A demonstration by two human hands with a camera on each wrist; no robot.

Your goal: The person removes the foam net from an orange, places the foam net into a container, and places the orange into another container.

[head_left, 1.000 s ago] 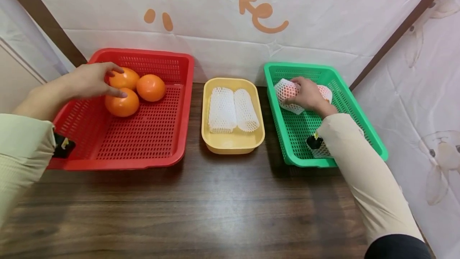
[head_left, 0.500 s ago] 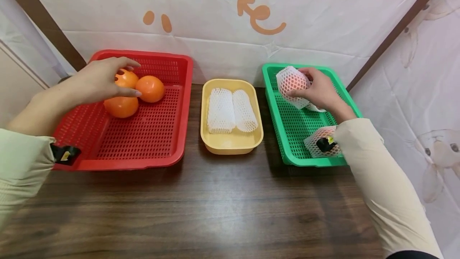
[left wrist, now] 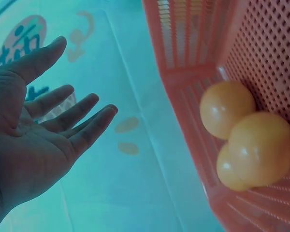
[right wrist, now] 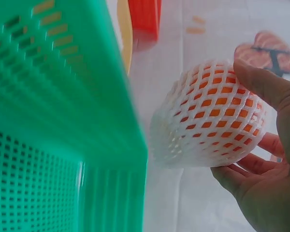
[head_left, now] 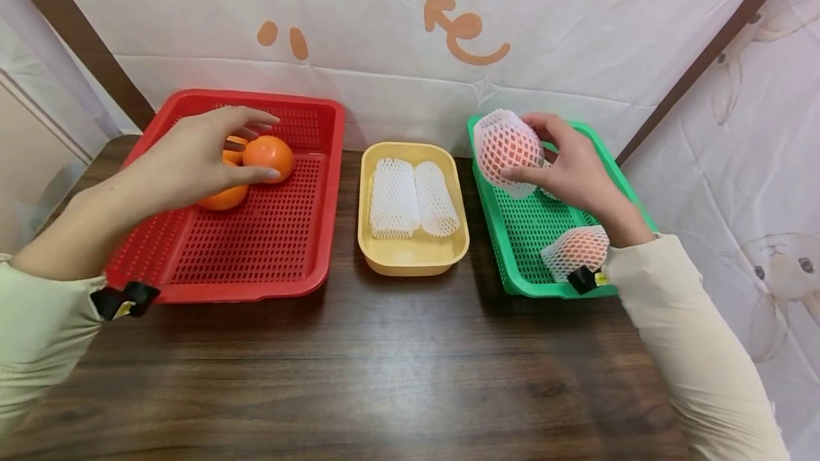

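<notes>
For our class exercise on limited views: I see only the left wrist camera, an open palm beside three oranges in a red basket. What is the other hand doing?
Observer: The right hand grips a netted orange, a white foam mesh wrapped round it.
Operator: Where is it held?
Observer: Up in the air, at the far left corner of a green basket.
Operator: Anything in that basket?
Observer: A second netted orange lies at its near end. Between the two baskets, a yellow tray holds two empty foam nets side by side.
</notes>
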